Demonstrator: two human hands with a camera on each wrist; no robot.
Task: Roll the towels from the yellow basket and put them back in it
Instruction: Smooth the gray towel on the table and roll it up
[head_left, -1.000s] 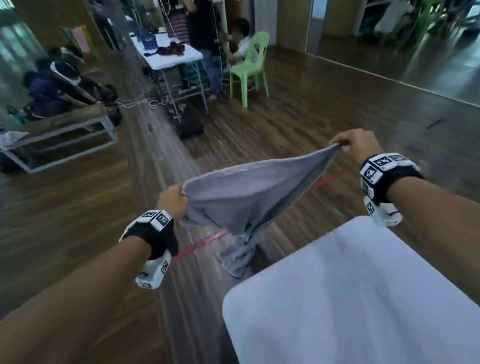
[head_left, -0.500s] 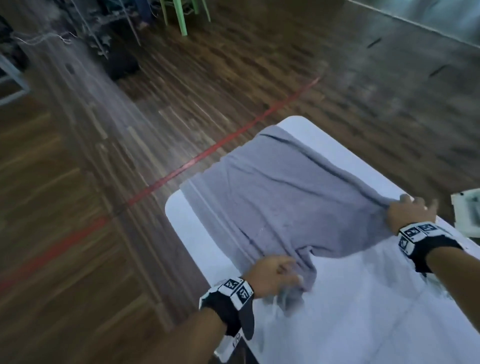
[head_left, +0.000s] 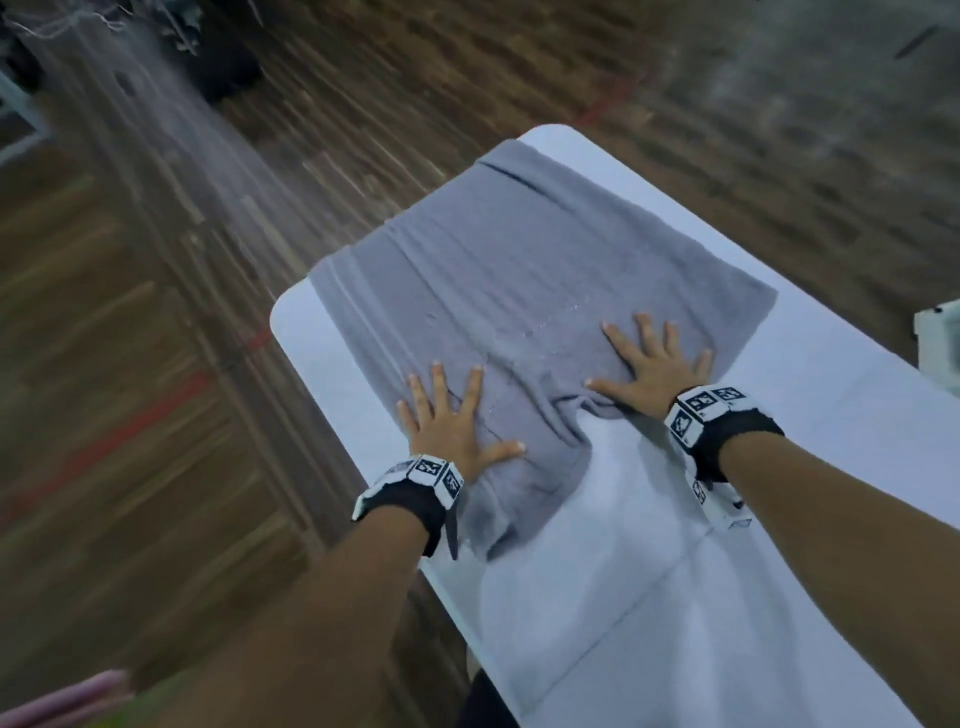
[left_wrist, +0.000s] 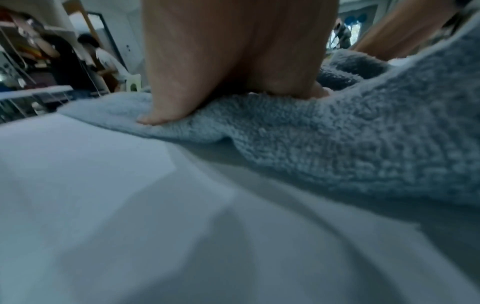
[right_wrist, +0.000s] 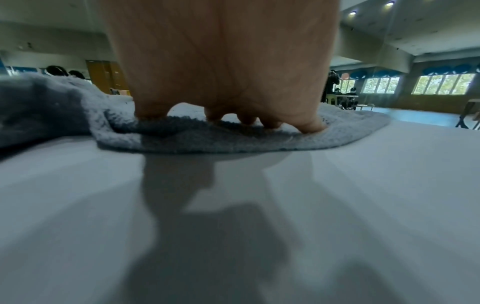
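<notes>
A grey towel (head_left: 519, 270) lies spread over the far end of the white table (head_left: 675, 597). Its near edge is bunched and uneven between my hands. My left hand (head_left: 447, 415) presses flat on the towel's near left part, fingers spread and straight. My right hand (head_left: 649, 369) lies flat on the near right part, fingers spread as well. In the left wrist view the left hand (left_wrist: 233, 61) bears down on the towel's pile (left_wrist: 363, 144). Seen from the right wrist, the right hand (right_wrist: 223, 61) presses on the towel's edge (right_wrist: 233, 142). The yellow basket is not in view.
The table's left edge (head_left: 311, 384) and far corner drop to a wooden floor with a red tape line (head_left: 119, 441). A white object (head_left: 940, 343) shows at the right border. Something pink (head_left: 67, 701) sits at the bottom left. People and tables stand far off.
The towel was held up stretched in the air, then laid on the table. Both hands have let go of its corners and now press flat on it with spread fingers.
</notes>
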